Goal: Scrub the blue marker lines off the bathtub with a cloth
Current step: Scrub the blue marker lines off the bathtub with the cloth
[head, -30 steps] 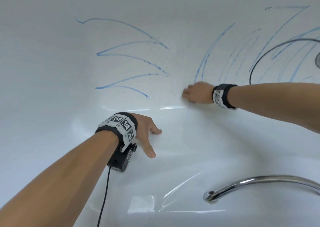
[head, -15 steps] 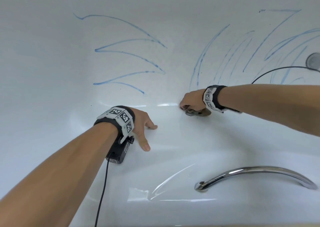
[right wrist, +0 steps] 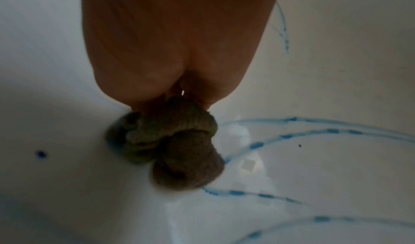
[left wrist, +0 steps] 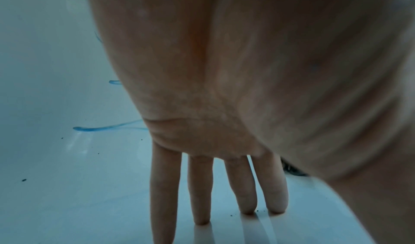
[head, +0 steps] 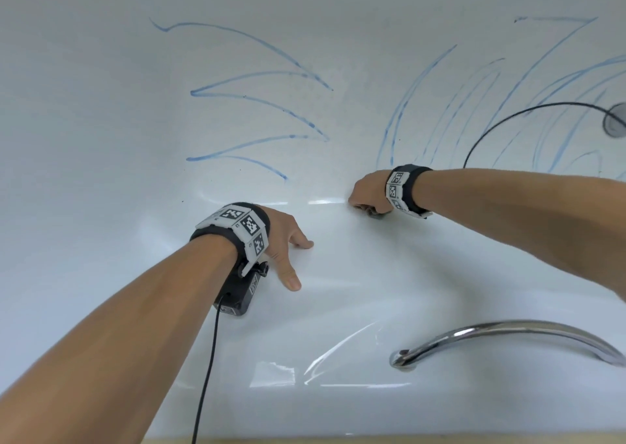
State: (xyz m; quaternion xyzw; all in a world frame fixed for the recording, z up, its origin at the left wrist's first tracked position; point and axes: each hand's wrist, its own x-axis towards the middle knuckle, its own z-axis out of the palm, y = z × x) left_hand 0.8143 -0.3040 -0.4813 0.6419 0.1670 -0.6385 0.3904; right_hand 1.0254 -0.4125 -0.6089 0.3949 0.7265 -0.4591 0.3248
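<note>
The scrubbing is under way but far from finished. The right hand (head: 367, 194) is balled around a wadded grey-green cloth (right wrist: 170, 141) and presses it against the bathtub (head: 101, 105) where the sloping wall curves into the floor, right at the lower ends of the faded, broken blue lines (right wrist: 292, 134). The left hand (head: 288, 240) lies flat on the tub floor with straight, spread fingers (left wrist: 199, 194), holding nothing — it looks like a brace for leaning in. The bold blue lines (head: 257, 94) up the wall on the left appear untouched, and the paler streaks on the right still show, so the next move probably calls for firm strokes up along those streaks, then a reach across to the darker set. From the head view the cloth is almost wholly hidden under the fist, and the right fingers cannot be seen in the wrist view. A chrome handle (head: 508, 335) and a black cable (head: 508, 118) run out of frame at the right — where the cable ends is not visible.
</note>
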